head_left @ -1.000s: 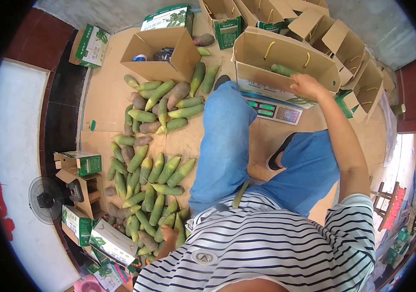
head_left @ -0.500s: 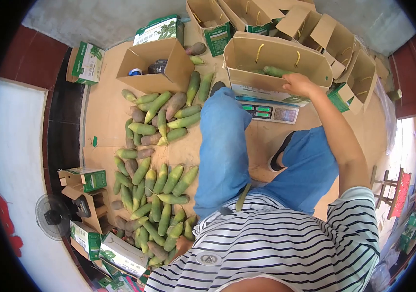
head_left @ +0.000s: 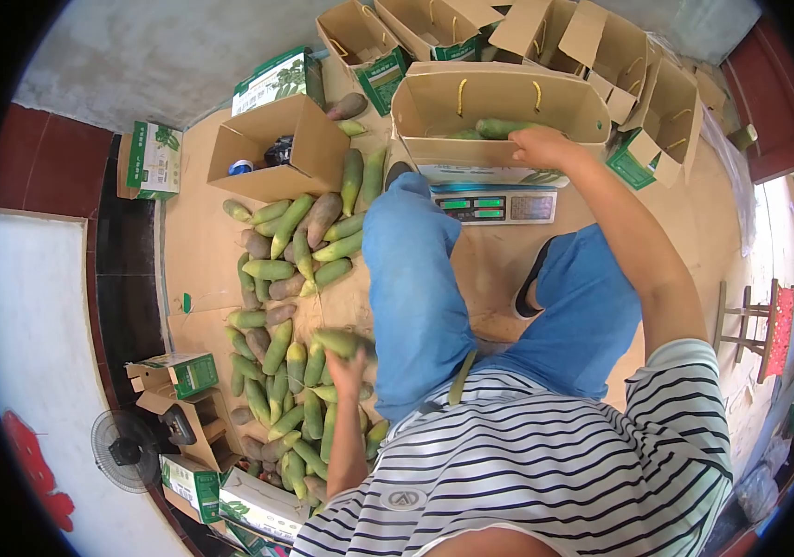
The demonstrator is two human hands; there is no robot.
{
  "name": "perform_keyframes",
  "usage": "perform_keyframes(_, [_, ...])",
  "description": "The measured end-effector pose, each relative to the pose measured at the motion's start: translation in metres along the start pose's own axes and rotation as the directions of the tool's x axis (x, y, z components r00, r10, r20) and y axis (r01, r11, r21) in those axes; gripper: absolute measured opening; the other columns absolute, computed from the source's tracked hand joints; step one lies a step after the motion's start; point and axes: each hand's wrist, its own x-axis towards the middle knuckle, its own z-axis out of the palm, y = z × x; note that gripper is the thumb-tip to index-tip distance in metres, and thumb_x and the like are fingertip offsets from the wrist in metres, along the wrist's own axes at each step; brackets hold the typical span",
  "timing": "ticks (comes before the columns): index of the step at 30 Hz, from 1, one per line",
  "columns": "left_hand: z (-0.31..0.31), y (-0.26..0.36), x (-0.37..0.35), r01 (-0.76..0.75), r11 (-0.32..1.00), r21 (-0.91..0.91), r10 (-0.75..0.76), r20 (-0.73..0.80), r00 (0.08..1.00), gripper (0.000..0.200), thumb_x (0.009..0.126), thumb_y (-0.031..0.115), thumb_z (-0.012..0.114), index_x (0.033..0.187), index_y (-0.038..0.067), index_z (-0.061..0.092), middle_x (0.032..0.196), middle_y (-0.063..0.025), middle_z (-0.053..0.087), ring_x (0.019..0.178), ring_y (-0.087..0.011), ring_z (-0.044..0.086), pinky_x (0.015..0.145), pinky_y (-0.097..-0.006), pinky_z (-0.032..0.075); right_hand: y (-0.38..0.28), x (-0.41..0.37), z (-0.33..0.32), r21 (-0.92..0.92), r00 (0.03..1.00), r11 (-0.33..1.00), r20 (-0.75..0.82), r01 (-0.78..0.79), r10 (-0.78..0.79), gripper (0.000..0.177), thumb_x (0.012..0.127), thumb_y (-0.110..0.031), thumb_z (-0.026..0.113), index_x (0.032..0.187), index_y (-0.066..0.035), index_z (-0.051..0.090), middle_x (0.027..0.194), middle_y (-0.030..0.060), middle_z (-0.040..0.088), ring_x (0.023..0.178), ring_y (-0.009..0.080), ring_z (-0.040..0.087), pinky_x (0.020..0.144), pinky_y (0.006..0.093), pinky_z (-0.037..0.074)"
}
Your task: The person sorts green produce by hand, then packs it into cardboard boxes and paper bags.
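Held radish: a long, stout, smooth-skinned green radish in the left hand, at the person's left side, over a loose pile of green radishes; whether it touches the pile cannot be told.
Its long axis: crosswise, tilted a little, the left end farther from the body, the right end pointing towards the left leg in blue denim.
Way to the carton: a long, yellow-handled, open brown cardboard carton lies ahead and to the right of the held radish, well apart from it, with the left knee between; the carton's long side also runs crosswise, roughly parallel to the radish.
Nearer hand: the left to the pile, the right hand to the carton.
Left grip: closed around the held radish, spread only as wide as its thickness; some of the fingers are hidden.
Right grip: bent over the carton's near rim, at the right end of a green radish inside the carton that lies crosswise; whether it grips this radish or the cardboard, or just rests there, cannot be told.
Beneath the carton: it seems to stand on a flat electronic scale with green-lit displays, whose panel faces the person.
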Motion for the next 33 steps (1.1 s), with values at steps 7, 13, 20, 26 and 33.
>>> perform_keyframes(7, [0.045, 0.299, 0.119, -0.605, 0.791, -0.088, 0.577, -0.222, 0.786, 0.037, 0.072, 0.010, 0.073, 0.103, -0.004, 0.059, 0.098, -0.0124, 0.063, 0.089, -0.0200, 0.060, 0.082, -0.0310, 0.046, 0.005, 0.007, 0.004, -0.012, 1.000, 1.000, 0.022, -0.021, 0.021, 0.032, 0.081, -0.022, 0.062, 0.107, -0.004, 0.057, 0.101, 0.0187, 0.062, 0.097, 0.0357, 0.058, 0.081, 0.0449, 0.045])
perform_keyframes(13, [0.129, 0.388, 0.168, -0.790, 0.607, 0.085, 0.794, -0.088, 0.601, 0.049, 0.070, 0.015, 0.074, 0.110, -0.004, 0.053, 0.107, -0.0189, 0.057, 0.099, -0.0313, 0.056, 0.085, -0.0377, 0.045, 0.003, 0.003, 0.002, 0.018, 0.999, 0.999, 0.008, 0.034, -0.035, 0.025, 0.081, -0.019, 0.060, 0.102, -0.005, 0.061, 0.097, 0.0169, 0.063, 0.095, 0.0341, 0.058, 0.081, 0.0427, 0.045])
perform_keyframes(20, [0.124, 0.343, 0.192, -0.769, 0.568, 0.294, 0.751, 0.195, 0.630, 0.045, 0.077, 0.019, 0.067, 0.114, -0.001, 0.051, 0.110, -0.0211, 0.055, 0.104, -0.0370, 0.053, 0.088, -0.0406, 0.043, 0.004, -0.007, -0.013, 0.023, 0.989, 0.989, 0.028, 0.147, -0.148, 0.023, 0.079, -0.017, 0.061, 0.098, -0.003, 0.062, 0.092, 0.0175, 0.063, 0.092, 0.0353, 0.058, 0.080, 0.0430, 0.045])
perform_keyframes(26, [0.015, 0.122, 0.148, -0.389, 0.756, 0.526, 0.354, 0.170, 0.919, 0.040, 0.079, 0.017, 0.065, 0.111, -0.001, 0.050, 0.100, -0.0210, 0.057, 0.092, -0.0390, 0.054, 0.078, -0.0432, 0.045, 0.009, -0.008, -0.014, 0.057, 0.979, 0.978, 0.028, 0.202, -0.204, 0.020, 0.078, -0.016, 0.061, 0.092, -0.002, 0.061, 0.089, 0.0190, 0.061, 0.091, 0.0372, 0.056, 0.078, 0.0455, 0.044])
perform_keyframes(33, [-0.105, -0.120, -0.103, 0.213, 0.248, 0.945, -0.746, 0.045, 0.665, 0.066, 0.067, 0.043, 0.072, 0.114, 0.002, 0.052, 0.122, -0.0204, 0.051, 0.114, -0.0358, 0.048, 0.091, -0.0431, 0.044, 0.001, -0.012, -0.025, -0.001, 0.977, 0.979, 0.057, 0.205, -0.204, 0.026, 0.078, -0.013, 0.063, 0.101, -0.002, 0.062, 0.092, 0.0189, 0.062, 0.093, 0.0361, 0.057, 0.080, 0.0442, 0.044])
